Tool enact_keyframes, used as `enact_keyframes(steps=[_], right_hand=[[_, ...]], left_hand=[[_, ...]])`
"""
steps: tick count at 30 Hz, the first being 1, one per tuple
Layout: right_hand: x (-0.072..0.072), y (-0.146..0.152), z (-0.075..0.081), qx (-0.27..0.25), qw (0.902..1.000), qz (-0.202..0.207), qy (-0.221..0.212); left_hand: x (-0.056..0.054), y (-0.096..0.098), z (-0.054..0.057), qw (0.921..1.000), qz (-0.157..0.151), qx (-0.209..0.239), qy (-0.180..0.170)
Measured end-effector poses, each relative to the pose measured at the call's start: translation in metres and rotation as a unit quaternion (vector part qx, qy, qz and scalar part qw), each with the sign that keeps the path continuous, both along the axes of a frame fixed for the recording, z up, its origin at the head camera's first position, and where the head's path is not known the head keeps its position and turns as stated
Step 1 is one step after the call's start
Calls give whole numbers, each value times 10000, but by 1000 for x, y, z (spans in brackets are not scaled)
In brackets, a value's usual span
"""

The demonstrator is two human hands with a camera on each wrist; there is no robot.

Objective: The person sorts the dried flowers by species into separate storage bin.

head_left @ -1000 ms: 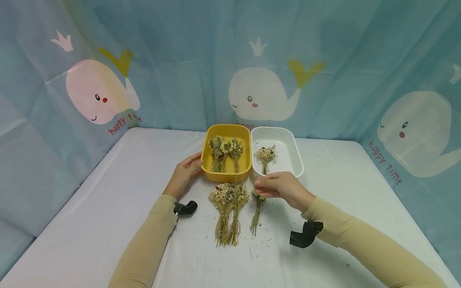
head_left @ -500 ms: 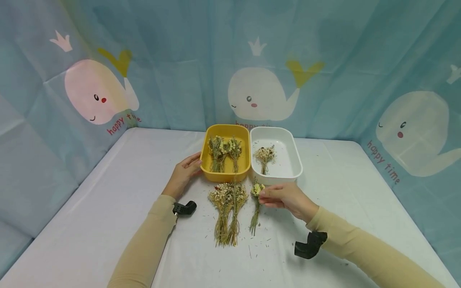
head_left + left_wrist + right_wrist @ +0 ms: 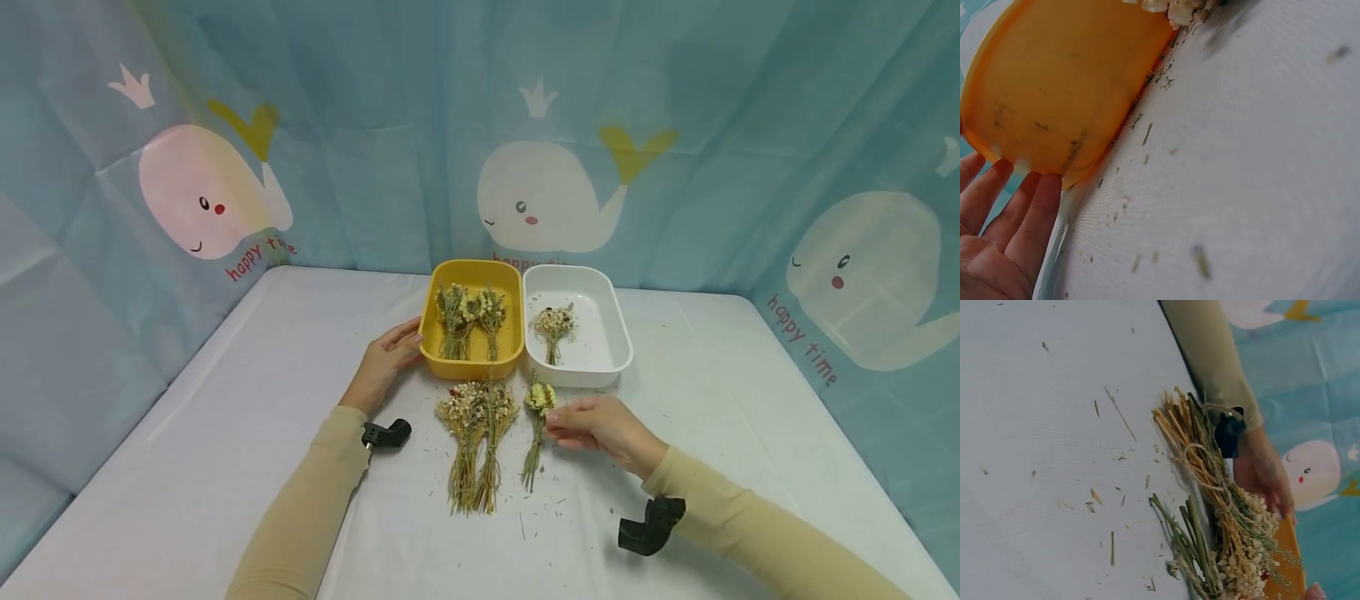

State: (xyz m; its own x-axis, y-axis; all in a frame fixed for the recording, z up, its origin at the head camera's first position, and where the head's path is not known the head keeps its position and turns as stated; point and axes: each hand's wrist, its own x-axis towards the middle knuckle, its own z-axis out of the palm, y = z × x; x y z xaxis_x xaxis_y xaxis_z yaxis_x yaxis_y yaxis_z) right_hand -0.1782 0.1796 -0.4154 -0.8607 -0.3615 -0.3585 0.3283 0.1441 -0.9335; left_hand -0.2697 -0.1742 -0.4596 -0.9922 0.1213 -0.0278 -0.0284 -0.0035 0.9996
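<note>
My left hand (image 3: 384, 364) rests on the left side of the yellow tray (image 3: 471, 369), its fingertips (image 3: 1045, 187) straight against the wall in the left wrist view. A small dried-flower bunch (image 3: 536, 433) with pale yellow heads and green stems lies in front of the white tray (image 3: 577, 377). At its right edge are the fingertips of my right hand (image 3: 607, 429), slightly bent, thumb uppermost. In the right wrist view only a fingertip (image 3: 1315, 591) of that hand shows; the bunch's tied green stems (image 3: 1192, 540) lie beside it.
Longer straw-coloured flower bunches (image 3: 474, 442) lie side by side left of the small one. Several bunches (image 3: 468, 321) lie in the yellow tray and a cream-flowered bunch (image 3: 553, 327) in the white tray. Stem bits (image 3: 522, 525) litter the white tabletop. A blue whale-print curtain (image 3: 375, 167) hangs behind.
My right hand has drawn back from the white tray's front edge and moved down beside the small bunch's stems. The bunch, both trays and my left hand have stayed put.
</note>
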Motion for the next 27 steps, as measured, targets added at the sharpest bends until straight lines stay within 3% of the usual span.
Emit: enact_keyframes(steps=[7, 27], right_hand=[[2, 0, -5, 0, 9997, -3, -257], [-1, -8, -21, 127, 9990, -75, -418]], left_hand=[[0, 0, 0, 10000, 3, 12, -20], [-1, -1, -1, 9999, -42, -99, 60]])
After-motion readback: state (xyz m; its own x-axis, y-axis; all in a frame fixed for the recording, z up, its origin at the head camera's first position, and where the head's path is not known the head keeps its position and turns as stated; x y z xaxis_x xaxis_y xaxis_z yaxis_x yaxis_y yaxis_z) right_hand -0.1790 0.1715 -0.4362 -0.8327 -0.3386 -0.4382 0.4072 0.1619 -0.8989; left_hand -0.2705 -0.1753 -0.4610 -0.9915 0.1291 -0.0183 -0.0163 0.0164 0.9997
